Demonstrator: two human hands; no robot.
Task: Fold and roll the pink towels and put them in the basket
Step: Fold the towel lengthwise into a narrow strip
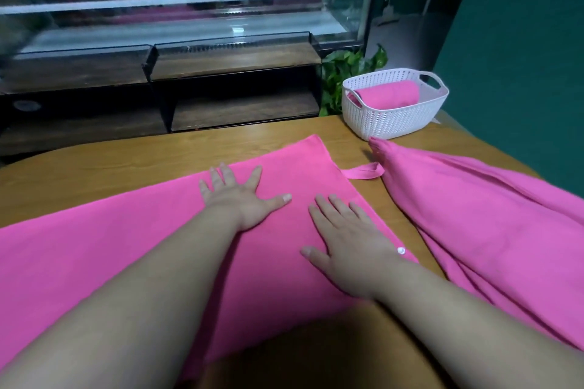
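While both palms lie flat on the towel (126,246), the step in hand reads as smoothing after a fold. The towel is spread across the tabletop (94,180), its right end squared off, with a loop (363,172) projecting from the far corner and a white snap (401,250) at the right edge.

Left grip (240,199): released, fingers straight and splayed, pressing the cloth near its far edge. Right grip (347,246): released likewise, flat on the cloth just beside the snap. Neither holds anything.

A second towel (489,215) lies loose and creased to the right, its far tip touching the basket (395,123). The basket stands at the far right of the tabletop and holds one roll (388,95) — so, by judgement, one towel of the three in view is done.

Next move, as judged: a further fold, or the start of rolling from the right end. Either calls for both grips to pinch the edge, keep it square and turn it tight — a slack start would give a loose roll. The basket appears to have room beside the roll.
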